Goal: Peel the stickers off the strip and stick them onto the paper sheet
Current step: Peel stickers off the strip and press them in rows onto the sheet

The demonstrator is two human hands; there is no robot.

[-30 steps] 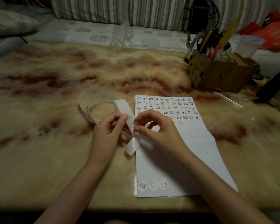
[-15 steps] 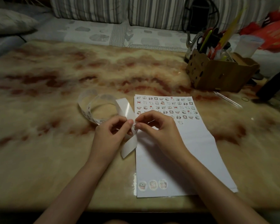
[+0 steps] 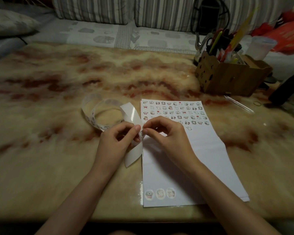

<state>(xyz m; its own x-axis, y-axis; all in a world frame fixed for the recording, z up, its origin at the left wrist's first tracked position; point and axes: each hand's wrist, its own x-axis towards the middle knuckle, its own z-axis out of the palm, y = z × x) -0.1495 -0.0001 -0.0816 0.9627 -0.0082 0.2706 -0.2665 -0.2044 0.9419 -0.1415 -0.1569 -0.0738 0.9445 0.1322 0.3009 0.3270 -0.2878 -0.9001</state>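
Fingertips (image 3: 137,129) of the left hand (image 3: 117,143) pinched the glossy white backing strip (image 3: 131,114) at its bend, thumb and forefinger curled round it. The right hand (image 3: 170,138) met them almost tip to tip. Its thumb and forefinger (image 3: 147,130) were closed narrowly on a small cartoon sticker (image 3: 141,132) at the strip's edge, and its other fingers arched loosely above. Whether that sticker had fully left the backing could not be told.

From the pinch, the strip's bare end dropped toward the person, its tail lying just beside the left edge of the white paper sheet (image 3: 193,167). The other end rose away from the fingers and curled into a loose loop on the table to the left, with printed stickers showing along the loop's near side.

The sheet lay lengthwise just right of the pinch, and the right hand hovered over its left part. Rows of small cartoon stickers (image 3: 175,112) filled its far end, with a lone one (image 3: 188,128) starting a new row just right of the right hand. Three round stickers (image 3: 159,193) sat in its near left corner.

All of this rested on a glossy marble-patterned tabletop in cream and rust (image 3: 58,116). At the far right stood a brown cardboard box (image 3: 227,78) stuffed with pens and scissors, with a clear plastic pen (image 3: 238,104) and a thin rubber band (image 3: 257,103) near it
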